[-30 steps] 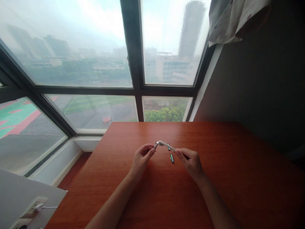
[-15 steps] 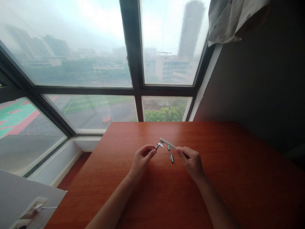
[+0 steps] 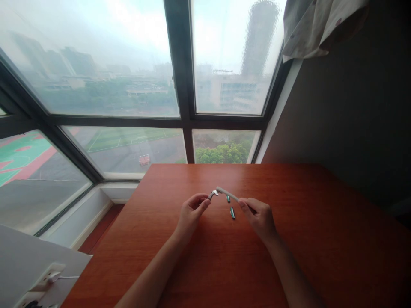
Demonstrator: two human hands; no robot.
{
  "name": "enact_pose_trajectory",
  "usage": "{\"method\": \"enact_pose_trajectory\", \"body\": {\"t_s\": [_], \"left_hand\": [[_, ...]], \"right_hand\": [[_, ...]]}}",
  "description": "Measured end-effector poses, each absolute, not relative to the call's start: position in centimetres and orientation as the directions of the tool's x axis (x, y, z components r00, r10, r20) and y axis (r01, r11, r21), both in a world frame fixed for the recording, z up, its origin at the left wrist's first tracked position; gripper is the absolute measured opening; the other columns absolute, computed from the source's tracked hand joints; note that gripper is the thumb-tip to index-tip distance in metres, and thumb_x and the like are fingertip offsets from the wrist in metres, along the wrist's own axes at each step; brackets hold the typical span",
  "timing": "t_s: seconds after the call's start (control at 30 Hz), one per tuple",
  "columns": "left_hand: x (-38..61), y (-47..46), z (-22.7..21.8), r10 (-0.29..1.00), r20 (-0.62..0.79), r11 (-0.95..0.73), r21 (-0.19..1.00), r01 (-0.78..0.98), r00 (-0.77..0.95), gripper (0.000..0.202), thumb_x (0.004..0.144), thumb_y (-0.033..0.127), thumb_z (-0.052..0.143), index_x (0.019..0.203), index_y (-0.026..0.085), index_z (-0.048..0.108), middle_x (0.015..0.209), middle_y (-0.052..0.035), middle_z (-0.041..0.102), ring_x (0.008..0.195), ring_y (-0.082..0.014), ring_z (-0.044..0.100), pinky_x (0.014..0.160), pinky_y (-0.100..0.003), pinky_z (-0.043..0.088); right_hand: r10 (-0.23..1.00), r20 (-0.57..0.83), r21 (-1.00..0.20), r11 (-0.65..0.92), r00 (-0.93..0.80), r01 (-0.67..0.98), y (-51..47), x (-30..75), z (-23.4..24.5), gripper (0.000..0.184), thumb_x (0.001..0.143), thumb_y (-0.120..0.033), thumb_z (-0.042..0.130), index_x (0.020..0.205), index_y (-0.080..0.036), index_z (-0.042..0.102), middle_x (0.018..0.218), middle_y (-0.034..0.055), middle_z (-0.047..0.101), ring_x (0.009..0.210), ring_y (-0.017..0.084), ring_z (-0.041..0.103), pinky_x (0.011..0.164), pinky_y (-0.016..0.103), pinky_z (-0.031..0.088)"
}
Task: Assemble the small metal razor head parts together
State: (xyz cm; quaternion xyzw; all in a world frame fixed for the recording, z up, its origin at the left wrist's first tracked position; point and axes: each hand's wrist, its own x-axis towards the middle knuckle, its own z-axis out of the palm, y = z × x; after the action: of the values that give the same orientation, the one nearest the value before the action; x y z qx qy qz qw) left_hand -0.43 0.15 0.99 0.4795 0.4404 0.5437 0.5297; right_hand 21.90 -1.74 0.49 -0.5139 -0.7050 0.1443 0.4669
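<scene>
Between the thumb and fingers of my left hand is a razor handle, its bare metal neck pointing up and to the right. My right hand is closed around the end of a pale, slim toothbrush. The brush's head lies right beside the razor's metal tip; whether they touch I cannot tell, and its bristles are hard to make out. Below the brush, two dark razor cartridges with green strips rest on the table: a farther cartridge and a nearer cartridge.
A reddish-brown wooden table spreads beneath both hands. Large windows with dark frames stand behind it. A pale curtain hangs at the upper right. At the lower left, a plug sits in a wall socket.
The view has shifted slightly. The toothbrush head has moved a little to the right against the razor tip, while both hands keep their grip.
</scene>
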Motion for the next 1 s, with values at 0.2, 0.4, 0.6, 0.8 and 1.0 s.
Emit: {"method": "enact_pose_trajectory", "body": {"t_s": [0.2, 0.4, 0.6, 0.8, 1.0], "left_hand": [[-0.5, 0.3, 0.9, 0.998, 0.064, -0.063, 0.990, -0.128, 0.011, 0.030, 0.069, 0.039, 0.074, 0.088, 0.015, 0.069, 0.069, -0.0025, 0.065, 0.065, -0.0131, 0.053, 0.059, -0.023, 0.040], [-0.5, 0.2, 0.6, 0.998, 0.052, -0.044, 0.983, -0.181, 0.042, 0.029, 0.070, 0.036, 0.074, 0.089, 0.015, 0.068, 0.071, -0.0028, 0.065, 0.067, -0.0129, 0.053, 0.062, -0.023, 0.041], [-0.4, 0.3, 0.4, 0.999, 0.022, -0.015, 0.980, -0.199, 0.032, 0.032, 0.070, 0.039, 0.074, 0.090, 0.015, 0.067, 0.071, -0.0036, 0.065, 0.065, -0.0130, 0.053, 0.061, -0.024, 0.040], [-0.5, 0.5, 0.2, 0.999, 0.018, -0.009, 0.979, -0.206, 0.042, 0.032, 0.071, 0.039, 0.073, 0.090, 0.015, 0.067, 0.071, -0.0038, 0.065, 0.064, -0.0124, 0.052, 0.060, -0.023, 0.040], [-0.6, 0.7, -0.1, 0.997, -0.008, 0.029, 0.965, -0.260, 0.080, 0.035, 0.070, 0.040, 0.073, 0.093, 0.015, 0.066, 0.072, -0.0040, 0.064, 0.063, -0.0123, 0.052, 0.057, -0.023, 0.039]], "right_hand": [[0.867, 0.495, -0.713, 0.443, -0.059, 0.544, -1.8, 21.7, 0.6, 0.030, 0.091, -0.036, 0.050, 0.080, -0.016, 0.070, 0.064, 0.0021, 0.060, 0.059, 0.014, 0.053, 0.056, 0.023, 0.037], [0.866, 0.500, -0.707, 0.426, -0.027, 0.564, -1.7, 21.8, 0.7, 0.031, 0.091, -0.037, 0.049, 0.079, -0.016, 0.070, 0.060, 0.0005, 0.055, 0.057, 0.014, 0.051, 0.054, 0.023, 0.034], [0.862, 0.505, -0.708, 0.434, -0.030, 0.557, -1.8, 21.7, 0.6, 0.031, 0.091, -0.036, 0.050, 0.079, -0.017, 0.070, 0.061, 0.0007, 0.056, 0.058, 0.014, 0.052, 0.056, 0.024, 0.035], [0.869, 0.490, -0.746, 0.461, -0.072, 0.481, -2.0, 21.4, 0.8, 0.030, 0.090, -0.036, 0.051, 0.083, -0.016, 0.071, 0.070, 0.0038, 0.063, 0.065, 0.016, 0.058, 0.059, 0.024, 0.040], [0.861, 0.500, -0.729, 0.475, -0.091, 0.493, -2.0, 21.2, 1.0, 0.030, 0.090, -0.037, 0.052, 0.082, -0.016, 0.071, 0.066, 0.0030, 0.061, 0.060, 0.015, 0.055, 0.056, 0.024, 0.039]]}}
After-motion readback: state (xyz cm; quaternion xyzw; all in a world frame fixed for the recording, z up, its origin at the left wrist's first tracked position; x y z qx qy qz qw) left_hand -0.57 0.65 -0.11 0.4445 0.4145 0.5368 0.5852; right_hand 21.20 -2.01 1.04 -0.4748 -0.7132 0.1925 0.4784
